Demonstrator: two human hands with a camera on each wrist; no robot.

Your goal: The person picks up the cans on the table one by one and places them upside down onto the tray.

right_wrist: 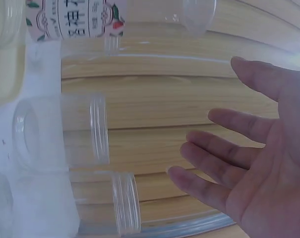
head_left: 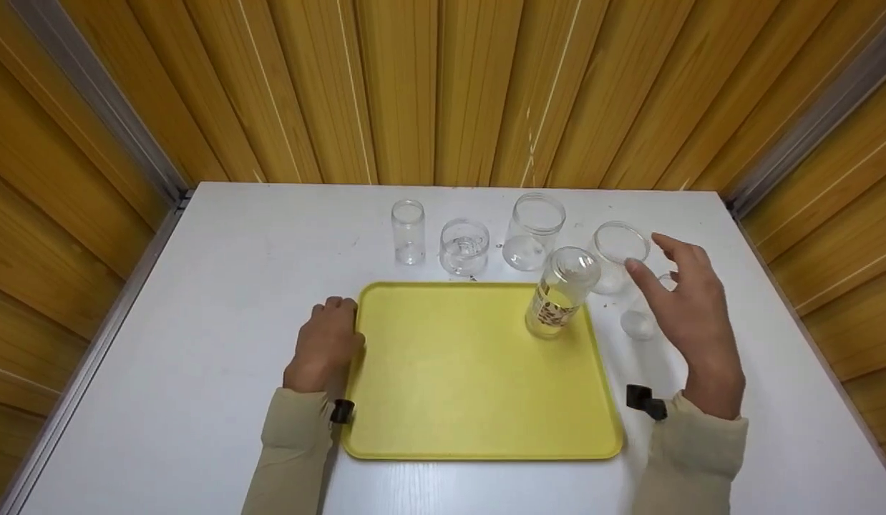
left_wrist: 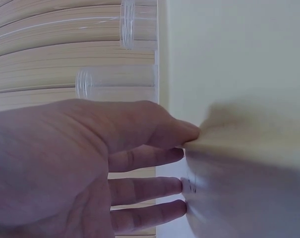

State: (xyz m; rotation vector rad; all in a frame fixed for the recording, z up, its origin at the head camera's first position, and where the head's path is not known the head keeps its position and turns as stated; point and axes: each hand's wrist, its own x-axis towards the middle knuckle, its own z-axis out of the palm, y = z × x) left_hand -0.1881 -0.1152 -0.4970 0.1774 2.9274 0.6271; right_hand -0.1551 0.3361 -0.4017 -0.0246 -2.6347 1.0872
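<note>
My left hand [head_left: 327, 340] holds the left rim of the yellow tray [head_left: 450, 372]. In the left wrist view its thumb [left_wrist: 182, 131] lies over the rim, with the other fingertips against the outer side. A clear bottle with a printed label [head_left: 554, 307] stands on the tray's far right corner. To the right of it my right hand [head_left: 697, 307] is held apart from everything, thumb and fingers spread. Nearest that hand are a clear jar [head_left: 611, 275] behind the tray's corner and a smaller clear container [head_left: 638, 324], partly hidden by the hand.
Behind the tray stand a narrow clear jar [head_left: 409, 236], a low clear jar [head_left: 464, 249] and a wide clear jar [head_left: 527, 239]. The white table [head_left: 200, 343] meets wood-patterned panels [head_left: 471, 93] at the back and sides.
</note>
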